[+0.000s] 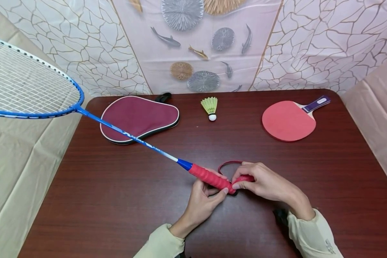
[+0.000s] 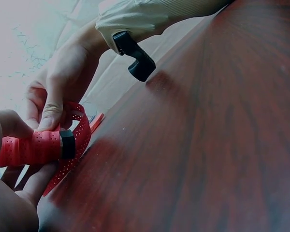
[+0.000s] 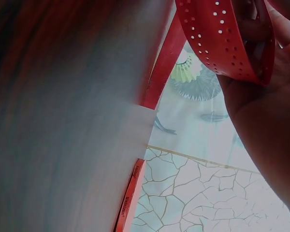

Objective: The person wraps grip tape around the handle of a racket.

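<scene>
A blue and white badminton racket (image 1: 167, 154) slants across the head view, its strung head raised at the far left. My left hand (image 1: 201, 204) grips the lower end of its red, ridged handle (image 1: 209, 177), thumb on top and fingers beneath. At the butt, my right hand (image 1: 266, 181) pinches perforated red grip tape (image 1: 227, 163). A loop of this tape (image 3: 208, 43) hangs by the palm in the right wrist view, and its free length curves behind the fingers. The left wrist view shows the dark butt cap (image 2: 67, 144) sticking out past the red wrap.
Along the back of the brown table (image 1: 116, 200) lie a maroon paddle case (image 1: 132, 114), a yellow-green shuttlecock (image 1: 210, 107) and a red table tennis bat (image 1: 288, 122). The racket shaft passes over the case. Patterned cloth (image 1: 196, 43) hangs behind the table.
</scene>
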Demonstrator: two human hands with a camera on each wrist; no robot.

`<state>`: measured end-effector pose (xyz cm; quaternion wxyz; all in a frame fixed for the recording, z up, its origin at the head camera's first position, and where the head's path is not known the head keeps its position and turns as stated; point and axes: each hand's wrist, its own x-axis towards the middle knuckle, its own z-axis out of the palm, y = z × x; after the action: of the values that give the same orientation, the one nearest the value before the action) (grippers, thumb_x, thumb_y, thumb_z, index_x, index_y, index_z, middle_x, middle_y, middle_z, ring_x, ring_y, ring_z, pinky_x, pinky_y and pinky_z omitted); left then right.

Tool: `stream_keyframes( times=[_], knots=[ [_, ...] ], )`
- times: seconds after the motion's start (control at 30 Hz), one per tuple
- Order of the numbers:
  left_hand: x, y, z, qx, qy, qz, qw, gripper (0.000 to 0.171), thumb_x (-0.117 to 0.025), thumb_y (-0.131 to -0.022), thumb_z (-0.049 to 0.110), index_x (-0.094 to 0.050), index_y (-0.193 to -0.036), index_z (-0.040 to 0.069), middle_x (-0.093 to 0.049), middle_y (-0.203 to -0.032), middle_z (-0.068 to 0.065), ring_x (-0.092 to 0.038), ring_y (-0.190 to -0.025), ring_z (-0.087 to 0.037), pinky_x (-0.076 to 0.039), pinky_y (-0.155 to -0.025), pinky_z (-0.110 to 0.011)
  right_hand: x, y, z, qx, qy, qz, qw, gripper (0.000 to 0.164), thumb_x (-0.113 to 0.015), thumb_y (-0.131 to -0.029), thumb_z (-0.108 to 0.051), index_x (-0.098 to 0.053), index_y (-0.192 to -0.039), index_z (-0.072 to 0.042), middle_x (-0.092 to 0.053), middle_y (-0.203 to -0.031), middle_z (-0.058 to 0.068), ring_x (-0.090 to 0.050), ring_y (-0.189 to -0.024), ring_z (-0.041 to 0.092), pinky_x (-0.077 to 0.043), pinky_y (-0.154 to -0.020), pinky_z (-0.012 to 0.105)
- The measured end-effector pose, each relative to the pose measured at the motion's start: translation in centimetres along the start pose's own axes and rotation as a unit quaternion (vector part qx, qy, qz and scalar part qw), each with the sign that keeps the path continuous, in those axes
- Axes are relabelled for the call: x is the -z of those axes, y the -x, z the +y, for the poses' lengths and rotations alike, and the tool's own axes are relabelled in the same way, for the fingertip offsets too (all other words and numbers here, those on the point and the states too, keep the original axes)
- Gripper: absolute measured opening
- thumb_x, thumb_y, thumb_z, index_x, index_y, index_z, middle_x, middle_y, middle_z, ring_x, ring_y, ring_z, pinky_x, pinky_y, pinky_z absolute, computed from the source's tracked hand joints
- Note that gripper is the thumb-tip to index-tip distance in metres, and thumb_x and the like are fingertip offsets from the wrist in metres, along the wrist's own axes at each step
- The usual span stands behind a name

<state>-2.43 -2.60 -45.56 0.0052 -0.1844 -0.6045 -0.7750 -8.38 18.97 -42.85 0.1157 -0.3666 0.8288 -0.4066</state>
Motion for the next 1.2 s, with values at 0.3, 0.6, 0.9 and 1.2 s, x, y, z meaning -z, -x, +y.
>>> stream_keyframes(
  times=[0.3,0.6,0.9,1.2],
  knots=[
    [0.6,0.3,-2.8,-0.003,0.026,-0.005,0.9996,0.038,-0.064,-0.085,-0.017,-0.046,-0.118,-0.010,-0.057,-0.111,-0.034,-0.064,-0.101,-0.036,-0.056,-0.080,-0.046,0.0,0.0,-0.1,-0.009,0.003,0.009,1.000,0.006,-0.075,-0.088,-0.029,-0.071,-0.091,-0.030,-0.063,-0.083,-0.016,-0.054,-0.073,0.004,-0.046,-0.059,0.020],
    [0.7,0.4,-2.7,0.023,0.032,-0.012,0.9992,0.039,-0.067,-0.086,-0.012,-0.047,-0.119,-0.003,-0.061,-0.114,-0.026,-0.067,-0.095,-0.033,-0.058,-0.074,-0.038,-0.1,0.2,0.0,-0.017,0.009,0.011,1.000,0.010,-0.078,-0.085,-0.033,-0.071,-0.092,-0.031,-0.061,-0.082,-0.016,-0.053,-0.071,0.005,-0.046,-0.058,0.020],
    [0.7,0.3,-2.6,0.041,0.045,-0.015,0.9980,0.037,-0.073,-0.085,-0.004,-0.051,-0.115,0.000,-0.064,-0.110,-0.021,-0.066,-0.095,-0.033,-0.058,-0.075,-0.034,-0.1,0.1,-0.1,-0.038,0.012,0.008,0.999,0.016,-0.080,-0.081,-0.040,-0.069,-0.089,-0.032,-0.057,-0.078,-0.013,-0.051,-0.067,0.008,-0.044,-0.054,0.021],
    [0.6,0.2,-2.4,0.020,0.050,-0.014,0.9984,0.040,-0.071,-0.085,-0.008,-0.049,-0.117,0.000,-0.060,-0.113,-0.025,-0.064,-0.098,-0.040,-0.058,-0.076,-0.037,-0.2,0.0,-0.2,-0.048,0.015,0.005,0.999,0.023,-0.080,-0.079,-0.045,-0.066,-0.088,-0.030,-0.059,-0.082,-0.011,-0.053,-0.068,0.008,-0.045,-0.056,0.022]
  ],
)
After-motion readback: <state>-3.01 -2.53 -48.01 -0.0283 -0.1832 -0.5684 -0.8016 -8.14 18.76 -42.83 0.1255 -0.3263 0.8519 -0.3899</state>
